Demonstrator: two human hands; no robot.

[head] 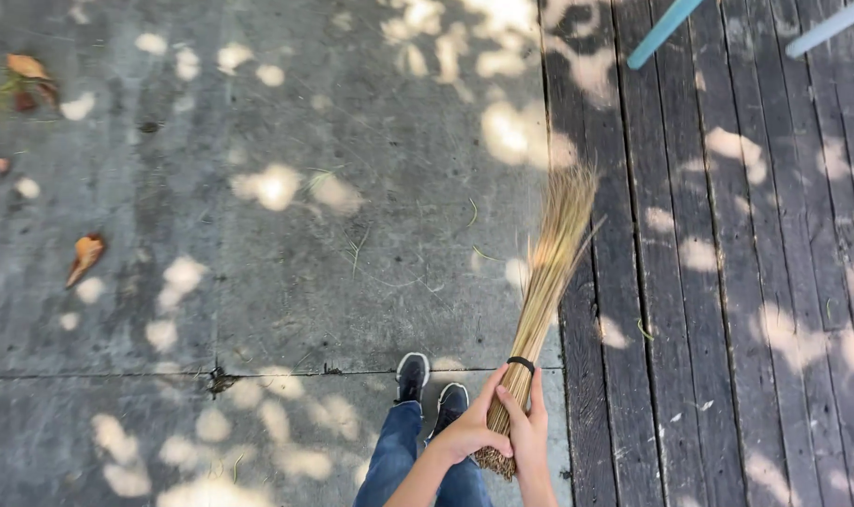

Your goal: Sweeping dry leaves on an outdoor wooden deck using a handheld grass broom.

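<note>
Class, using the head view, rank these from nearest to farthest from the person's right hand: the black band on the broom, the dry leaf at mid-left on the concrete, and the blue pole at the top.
1. Black band, just above the right hand on the broom.
2. Blue pole, far up over the wooden deck.
3. Dry leaf, far left on the concrete.

One stick broom [547, 282], two hands [502, 432], two shoes [431, 385], two dry leaves [85, 255].
</note>
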